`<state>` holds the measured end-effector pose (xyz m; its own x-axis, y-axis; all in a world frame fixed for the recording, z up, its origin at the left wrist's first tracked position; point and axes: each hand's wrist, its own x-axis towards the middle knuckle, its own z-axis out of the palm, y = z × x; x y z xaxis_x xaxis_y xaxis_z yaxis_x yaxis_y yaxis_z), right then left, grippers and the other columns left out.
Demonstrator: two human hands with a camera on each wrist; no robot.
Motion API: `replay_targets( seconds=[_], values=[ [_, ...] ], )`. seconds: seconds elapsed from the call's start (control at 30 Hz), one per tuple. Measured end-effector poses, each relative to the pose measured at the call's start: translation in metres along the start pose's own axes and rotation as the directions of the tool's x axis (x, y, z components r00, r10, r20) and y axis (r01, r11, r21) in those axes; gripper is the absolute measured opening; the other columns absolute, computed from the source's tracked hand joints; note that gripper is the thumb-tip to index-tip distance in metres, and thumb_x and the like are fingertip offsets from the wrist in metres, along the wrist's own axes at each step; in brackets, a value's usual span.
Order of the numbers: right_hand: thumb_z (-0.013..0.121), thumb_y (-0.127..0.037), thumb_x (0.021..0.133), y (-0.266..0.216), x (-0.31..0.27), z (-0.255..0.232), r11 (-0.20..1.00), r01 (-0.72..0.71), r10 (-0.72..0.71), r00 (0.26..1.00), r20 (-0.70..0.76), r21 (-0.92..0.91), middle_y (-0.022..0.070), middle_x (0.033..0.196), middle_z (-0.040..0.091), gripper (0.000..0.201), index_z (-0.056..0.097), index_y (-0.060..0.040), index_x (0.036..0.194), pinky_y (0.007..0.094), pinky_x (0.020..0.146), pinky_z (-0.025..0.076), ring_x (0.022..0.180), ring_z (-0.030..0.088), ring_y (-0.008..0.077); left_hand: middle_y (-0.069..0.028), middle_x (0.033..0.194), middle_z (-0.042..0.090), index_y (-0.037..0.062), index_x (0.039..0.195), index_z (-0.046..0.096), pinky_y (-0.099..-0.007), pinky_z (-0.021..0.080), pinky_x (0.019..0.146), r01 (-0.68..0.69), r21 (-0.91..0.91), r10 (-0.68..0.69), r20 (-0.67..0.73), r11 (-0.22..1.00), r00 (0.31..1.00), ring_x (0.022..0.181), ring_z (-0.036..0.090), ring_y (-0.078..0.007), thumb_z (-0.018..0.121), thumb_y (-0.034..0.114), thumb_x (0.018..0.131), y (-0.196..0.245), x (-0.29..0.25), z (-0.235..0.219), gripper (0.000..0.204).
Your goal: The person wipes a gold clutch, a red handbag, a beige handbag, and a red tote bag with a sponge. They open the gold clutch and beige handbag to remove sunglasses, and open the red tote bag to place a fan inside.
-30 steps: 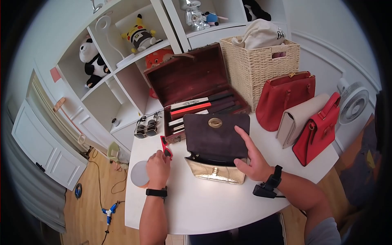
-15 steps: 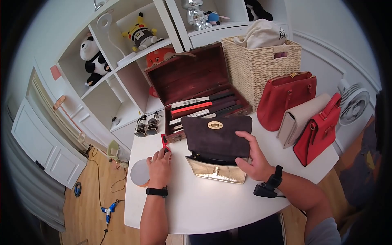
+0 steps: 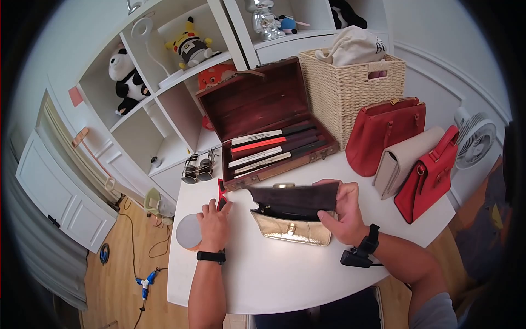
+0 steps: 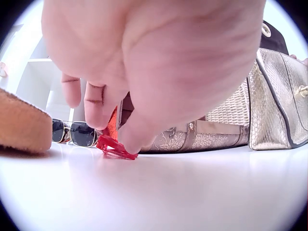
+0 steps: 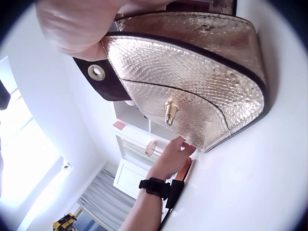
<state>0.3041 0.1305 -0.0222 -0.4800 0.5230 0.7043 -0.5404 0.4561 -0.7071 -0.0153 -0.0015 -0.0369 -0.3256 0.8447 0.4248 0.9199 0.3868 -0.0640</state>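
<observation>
A plain black band [image 3: 211, 256] circles the left wrist, with a boxy black module [image 5: 174, 193] fixed beside it in the right wrist view. The right wrist wears a black strap [image 3: 372, 236] carrying a chunky black housing [image 3: 355, 257], a thin dark cable [image 3: 377, 265] running from it. A grey-blue sleeve [image 3: 435, 311] shows lower right, dark clothing [image 3: 348, 316] at bottom centre

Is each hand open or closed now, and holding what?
Left hand: at the red sunglasses; whether closed cannot be told.
Right hand: closed, holding the gold handbag by its flap.
</observation>
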Motion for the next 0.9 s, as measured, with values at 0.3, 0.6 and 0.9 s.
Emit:
replay_targets(
  seconds=[0.3,0.6,0.9],
  values=[
    [0.042,0.015,0.092,-0.001,0.006,-0.01,0.993,-0.104,0.091,0.977,0.192,0.058,0.0159,0.134,0.057,0.032,0.065,-0.0004,0.109,0.0378,0.11,0.043,0.13,0.055,0.0267,-0.0082,0.134,0.061,0.0056,0.134,0.058,-0.0382,0.042,0.098,0.071,-0.941,-0.046,0.06,0.331,0.997,0.118,0.058,-0.0236,0.07,0.023,0.093,0.029,0.005,-0.038,0.046],
    [0.05,0.01,0.084,0.002,0.015,-0.028,0.875,-0.371,0.291,0.916,0.274,0.311,0.0196,0.14,0.054,0.03,0.075,0.0004,0.095,0.0422,0.118,0.032,0.14,0.043,0.0319,-0.0168,0.139,0.055,0.0055,0.153,0.032,-0.0378,0.04,0.111,-0.016,-0.925,0.27,0.095,0.38,0.958,0.13,0.053,-0.026,0.095,0.025,0.068,0.063,-0.003,-0.054,0.107],
    [0.071,-0.02,0.094,0.006,0.006,-0.012,0.922,-0.388,0.378,0.904,0.2,0.009,0.0137,0.135,0.05,0.08,0.021,-0.007,0.155,0.0371,0.112,0.038,0.13,0.048,0.0228,-0.0159,0.128,0.055,0.0073,0.156,0.023,-0.0371,0.047,0.103,0.019,-0.945,0.141,0.068,0.327,0.988,0.12,0.057,-0.0247,0.089,0.023,0.079,0.072,-0.007,-0.05,0.103]
  ],
)
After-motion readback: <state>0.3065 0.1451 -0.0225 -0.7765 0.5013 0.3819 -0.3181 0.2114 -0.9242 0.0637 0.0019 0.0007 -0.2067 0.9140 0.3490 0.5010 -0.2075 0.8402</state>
